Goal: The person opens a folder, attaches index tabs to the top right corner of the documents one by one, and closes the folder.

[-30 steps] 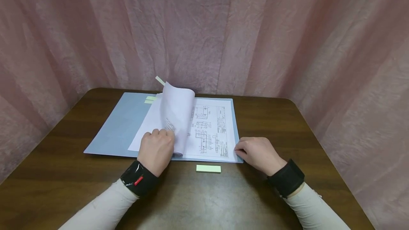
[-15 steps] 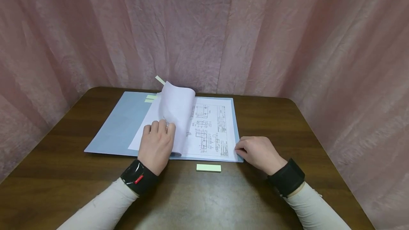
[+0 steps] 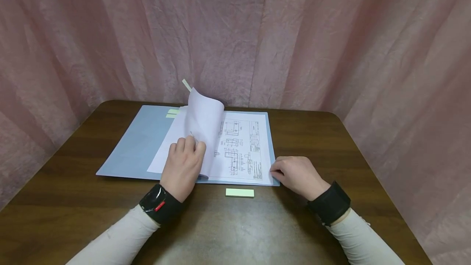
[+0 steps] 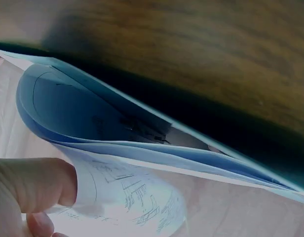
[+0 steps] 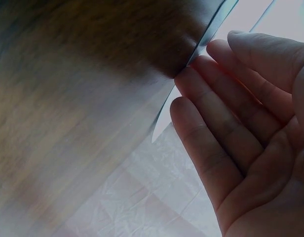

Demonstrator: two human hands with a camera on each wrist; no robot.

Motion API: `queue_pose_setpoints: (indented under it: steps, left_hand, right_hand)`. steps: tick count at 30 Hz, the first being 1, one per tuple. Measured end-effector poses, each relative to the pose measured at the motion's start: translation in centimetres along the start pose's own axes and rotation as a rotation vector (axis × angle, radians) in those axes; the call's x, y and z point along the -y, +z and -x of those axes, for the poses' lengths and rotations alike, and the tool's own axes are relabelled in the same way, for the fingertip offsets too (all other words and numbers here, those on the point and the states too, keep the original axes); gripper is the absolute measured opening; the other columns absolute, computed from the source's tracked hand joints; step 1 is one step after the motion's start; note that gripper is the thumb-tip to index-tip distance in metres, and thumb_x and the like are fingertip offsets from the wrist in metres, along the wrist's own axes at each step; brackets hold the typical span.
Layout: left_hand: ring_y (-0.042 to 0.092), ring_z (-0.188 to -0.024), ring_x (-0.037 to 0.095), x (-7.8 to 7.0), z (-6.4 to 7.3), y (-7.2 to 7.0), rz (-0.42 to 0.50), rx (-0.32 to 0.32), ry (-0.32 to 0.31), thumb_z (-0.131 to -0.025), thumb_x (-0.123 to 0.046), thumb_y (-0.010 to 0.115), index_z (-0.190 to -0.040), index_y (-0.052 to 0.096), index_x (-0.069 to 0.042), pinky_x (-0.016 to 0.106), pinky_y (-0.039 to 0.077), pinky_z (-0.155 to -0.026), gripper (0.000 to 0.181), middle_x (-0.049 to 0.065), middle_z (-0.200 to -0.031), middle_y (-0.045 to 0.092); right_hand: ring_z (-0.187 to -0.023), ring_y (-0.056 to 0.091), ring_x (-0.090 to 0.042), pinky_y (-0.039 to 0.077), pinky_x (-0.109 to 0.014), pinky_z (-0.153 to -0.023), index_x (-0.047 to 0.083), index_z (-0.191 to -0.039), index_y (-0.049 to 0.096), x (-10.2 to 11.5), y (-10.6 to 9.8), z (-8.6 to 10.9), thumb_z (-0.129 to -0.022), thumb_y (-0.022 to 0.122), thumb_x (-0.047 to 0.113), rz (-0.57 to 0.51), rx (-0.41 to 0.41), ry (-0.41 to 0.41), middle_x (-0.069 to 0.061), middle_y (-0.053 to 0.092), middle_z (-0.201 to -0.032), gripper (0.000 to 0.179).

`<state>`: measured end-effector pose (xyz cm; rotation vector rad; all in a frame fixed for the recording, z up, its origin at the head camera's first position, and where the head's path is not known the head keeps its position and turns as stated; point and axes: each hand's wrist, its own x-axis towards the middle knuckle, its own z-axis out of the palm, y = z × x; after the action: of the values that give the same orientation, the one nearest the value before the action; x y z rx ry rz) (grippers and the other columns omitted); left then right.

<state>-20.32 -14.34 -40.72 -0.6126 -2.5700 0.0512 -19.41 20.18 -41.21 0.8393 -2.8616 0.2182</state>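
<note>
A stack of paper sheets with technical drawings (image 3: 235,154) lies in a spread blue folder (image 3: 136,142) on the table. The upper sheets (image 3: 206,117) are curled over toward the left, their far corner raised with a pale green tab (image 3: 187,85) on it. My left hand (image 3: 182,169) pinches these turned sheets near their front edge; in the left wrist view the thumb (image 4: 48,185) lies against the paper. My right hand (image 3: 296,175) rests at the folder's front right corner. Its fingers (image 5: 216,118) are nearly straight and touch the edge in the right wrist view.
A pale green sticky-note pad (image 3: 240,193) lies on the brown table (image 3: 235,232) in front of the folder. More green tabs (image 3: 172,113) stick out at the stack's left side. A pink curtain (image 3: 235,40) hangs behind the table.
My left hand has shifted forward, then slightly right, its fingers less tightly curled than before. The tabbed corner of the turned sheets has risen a little. My right hand has stayed in place.
</note>
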Motion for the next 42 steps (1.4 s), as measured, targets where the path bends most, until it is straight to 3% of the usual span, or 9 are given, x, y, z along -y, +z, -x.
queue_pose_setpoints:
  steps: [3,7,11,16,19,24,29,35,42]
  left_hand:
    - [0.052,-0.089,0.038,0.0,0.1,0.1,-0.014,0.006,0.014,-0.088,0.001,0.088,-0.107,0.053,-0.001,0.048,0.046,-0.075,0.04,0.02,-0.097,0.048]
    - [0.055,-0.111,0.045,0.2,0.2,0.3,-0.029,0.008,0.03,-0.086,0.0,0.09,-0.117,0.057,-0.005,0.06,0.048,-0.097,0.045,0.024,-0.114,0.053]
    - [0.041,-0.146,0.051,0.5,0.1,0.3,-0.037,0.004,0.053,-0.087,0.004,0.085,-0.128,0.062,-0.009,0.071,0.029,-0.122,0.049,0.029,-0.146,0.048]
    - [0.018,-0.165,0.048,0.5,0.1,0.2,-0.065,0.038,0.081,-0.088,0.003,0.083,-0.134,0.07,-0.005,0.068,0.008,-0.131,0.049,0.029,-0.173,0.031]
    - [0.026,-0.163,0.047,0.2,-0.1,0.1,-0.057,0.05,0.105,-0.089,0.003,0.083,-0.127,0.074,-0.001,0.065,0.008,-0.132,0.039,0.028,-0.169,0.041]
    - [0.049,-0.152,0.044,-1.0,-0.9,0.3,0.028,0.066,0.209,-0.096,0.002,0.078,-0.119,0.077,0.001,0.062,0.025,-0.129,0.023,0.023,-0.151,0.064]
    - [0.058,-0.145,0.04,-2.8,-1.9,0.5,0.1,0.173,0.288,-0.1,-0.01,0.079,-0.124,0.08,-0.004,0.061,0.034,-0.125,0.024,0.016,-0.143,0.071]
    - [0.059,-0.144,0.038,-3.8,-2.6,1.2,0.078,0.293,0.27,-0.1,-0.018,0.081,-0.127,0.08,-0.003,0.057,0.043,-0.12,0.031,0.015,-0.141,0.072]
    - [0.065,-0.132,0.036,-3.2,-3.0,1.5,0.055,0.335,0.218,-0.097,-0.018,0.086,-0.125,0.08,-0.001,0.053,0.05,-0.113,0.033,0.016,-0.128,0.076]
  right_hand:
    - [-0.069,0.057,-0.006,0.049,-0.025,-0.064,0.016,-0.1,0.088,0.0,0.0,0.0,-0.089,0.094,0.014,0.0,0.001,-0.003,0.007,0.074,-0.09,0.013]
    - [-0.069,0.057,-0.005,0.049,-0.025,-0.064,0.016,-0.1,0.088,0.0,0.0,-0.1,-0.089,0.094,0.014,0.003,-0.005,-0.01,0.007,0.074,-0.09,0.013]
    - [-0.07,0.058,-0.006,0.05,-0.026,-0.064,0.016,-0.1,0.088,0.0,0.1,-0.2,-0.089,0.095,0.014,0.006,-0.007,-0.011,0.006,0.075,-0.09,0.013]
    - [-0.07,0.058,-0.005,0.05,-0.026,-0.064,0.016,-0.1,0.088,0.0,0.0,-0.3,-0.089,0.094,0.014,0.011,-0.004,-0.014,0.006,0.075,-0.09,0.012]
    - [-0.069,0.058,-0.005,0.05,-0.026,-0.064,0.016,-0.1,0.088,0.0,-0.1,-0.3,-0.089,0.094,0.014,0.011,-0.006,-0.017,0.007,0.075,-0.09,0.013]
    - [-0.068,0.056,-0.005,0.05,-0.026,-0.064,0.015,-0.099,0.088,0.0,-0.3,-0.2,-0.088,0.096,0.014,0.014,-0.01,-0.011,0.006,0.074,-0.089,0.014]
    - [-0.067,0.054,-0.006,0.048,-0.025,-0.063,0.017,-0.1,0.088,0.1,-0.1,-0.1,-0.089,0.095,0.016,0.014,0.003,0.001,0.007,0.073,-0.088,0.013]
    - [-0.068,0.054,-0.006,0.047,-0.024,-0.063,0.016,-0.101,0.088,0.2,0.3,-0.1,-0.089,0.096,0.018,0.001,0.012,-0.005,0.007,0.073,-0.088,0.015]
    - [-0.067,0.053,-0.006,0.047,-0.025,-0.063,0.015,-0.101,0.088,0.0,-0.1,-0.1,-0.088,0.096,0.017,0.002,0.016,0.003,0.006,0.073,-0.088,0.016]
